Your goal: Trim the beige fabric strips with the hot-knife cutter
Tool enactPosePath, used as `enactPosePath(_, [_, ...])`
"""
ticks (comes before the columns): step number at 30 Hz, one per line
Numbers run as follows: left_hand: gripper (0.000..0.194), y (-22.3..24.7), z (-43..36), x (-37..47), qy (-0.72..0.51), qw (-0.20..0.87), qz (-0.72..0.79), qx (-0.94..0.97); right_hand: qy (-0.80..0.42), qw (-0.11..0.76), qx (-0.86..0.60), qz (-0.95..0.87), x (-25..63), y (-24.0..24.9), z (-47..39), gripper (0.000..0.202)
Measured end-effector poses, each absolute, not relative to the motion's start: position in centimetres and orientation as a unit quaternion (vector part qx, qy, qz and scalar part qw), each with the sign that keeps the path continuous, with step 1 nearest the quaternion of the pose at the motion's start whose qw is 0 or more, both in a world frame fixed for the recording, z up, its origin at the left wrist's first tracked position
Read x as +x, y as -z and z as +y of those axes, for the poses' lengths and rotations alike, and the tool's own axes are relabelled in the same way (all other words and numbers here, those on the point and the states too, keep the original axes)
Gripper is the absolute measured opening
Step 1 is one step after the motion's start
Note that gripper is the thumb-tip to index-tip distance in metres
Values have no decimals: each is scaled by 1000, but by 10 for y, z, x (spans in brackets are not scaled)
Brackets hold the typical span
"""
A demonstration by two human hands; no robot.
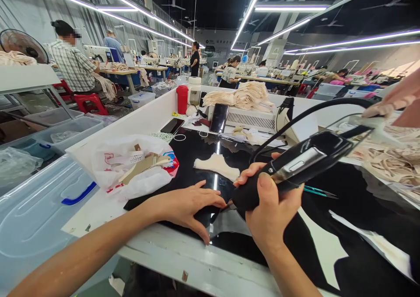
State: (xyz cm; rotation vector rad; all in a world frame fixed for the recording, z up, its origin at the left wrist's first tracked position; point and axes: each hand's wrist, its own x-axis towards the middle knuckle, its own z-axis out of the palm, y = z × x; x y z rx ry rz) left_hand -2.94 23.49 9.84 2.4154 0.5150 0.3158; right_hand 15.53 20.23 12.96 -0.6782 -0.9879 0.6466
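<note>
My left hand (187, 207) lies on the glossy black sheet (183, 165), palm down, fingers spread and thumb towards the table's front edge. My right hand (272, 205) is wrapped round a black corded handheld tool (302, 161) with a silver panel; its exact kind I cannot make out. The tool's rounded end is low, beside my left fingertips, and its other end rises to the right. Beyond my hands lies a cream fabric piece (217, 165). Teal thread snips (319, 192) lie right of my right hand, and a pale curved piece (323, 246) lies nearer me.
A plastic bag of scraps (138, 165) sits at left. Behind are a phone (219, 117), a red cup (182, 99) and stacked cream fabric (241, 95). The tool's cable (308, 106) arches rightward. Another person's blurred hand (397, 98) is at upper right. Lidded bins (49, 218) stand left.
</note>
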Motion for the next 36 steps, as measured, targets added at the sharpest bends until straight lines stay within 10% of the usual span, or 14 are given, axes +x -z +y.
enactPosePath(36, [77,-99,238,-30,-109,348,196,910,-312,774,-282,-474,150,-125,194,42])
